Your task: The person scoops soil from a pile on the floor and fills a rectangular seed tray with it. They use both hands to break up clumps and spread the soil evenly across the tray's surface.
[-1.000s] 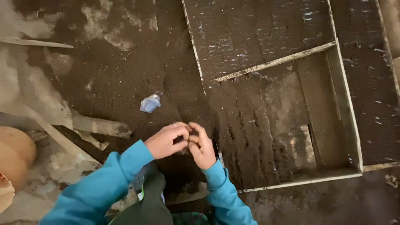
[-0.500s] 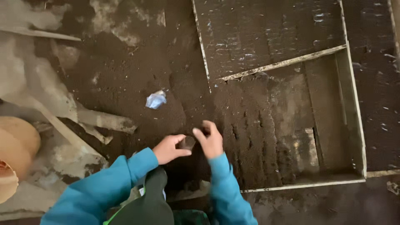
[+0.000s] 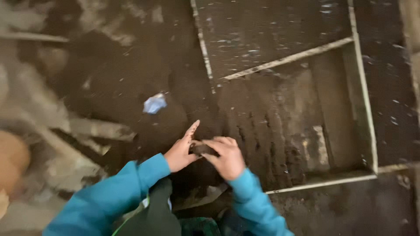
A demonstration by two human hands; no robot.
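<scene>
**Head view: two hands meet over a dark lump on a bed of soil**

Head camera looks straight down on dark, damp soil [image 3: 131, 65]. Low in the middle, the left hand [image 3: 181, 150] and the right hand [image 3: 225, 159] come together, both in bright blue sleeves [image 3: 113, 196]. Between them sits a small dark lump [image 3: 202, 149] — soil or something caked in it; the blur hides which. The left hand lies half open, its forefinger stretched out toward 1 o'clock, the palm against the lump's side. The right hand curls over the lump from 3 o'clock, fingers bent down on its top, so the lump is pressed between the two hands.

At 11 o'clock from the hands, well apart from them, a small crumpled scrap of pale blue [image 3: 154, 104] lies on the soil. From 12 to 3 o'clock spreads a shallow frame of pale slats [image 3: 363, 109], its bays filled with dark earth; the near bay shows finger-like furrows [image 3: 253, 131] just beside the right hand. At 9 o'clock pale boards [image 3: 98, 129] lie half buried, and a rounded tan shape [image 3: 13, 159] sits at the left edge — too blurred to name.
</scene>
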